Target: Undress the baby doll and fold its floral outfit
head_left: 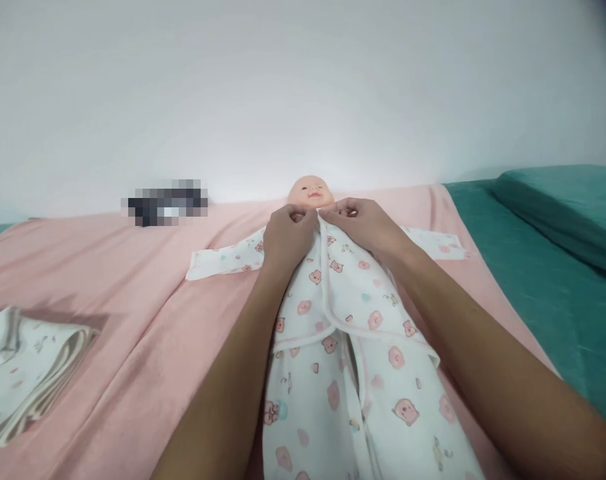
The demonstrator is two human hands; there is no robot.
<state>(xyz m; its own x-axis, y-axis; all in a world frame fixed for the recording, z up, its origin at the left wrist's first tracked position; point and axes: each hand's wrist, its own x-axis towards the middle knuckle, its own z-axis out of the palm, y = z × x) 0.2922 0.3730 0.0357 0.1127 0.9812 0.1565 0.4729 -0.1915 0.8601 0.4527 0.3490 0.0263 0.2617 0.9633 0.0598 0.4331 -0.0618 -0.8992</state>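
A baby doll (311, 191) lies on its back on a pink blanket (147, 313), dressed in a white romper (343, 333) printed with pink bears. Its sleeves spread out to both sides. My left hand (286, 237) is closed on the romper's fabric at the doll's neck, left of the front opening. My right hand (365, 225) pinches the other edge of the collar just under the chin. The two hands nearly touch. The romper's front flaps overlap down the belly.
A folded stack of printed white cloth (25, 370) lies at the blanket's left edge. A blurred dark object (165, 201) sits by the wall. A teal mattress (533, 293) and a teal pillow (567, 207) lie to the right.
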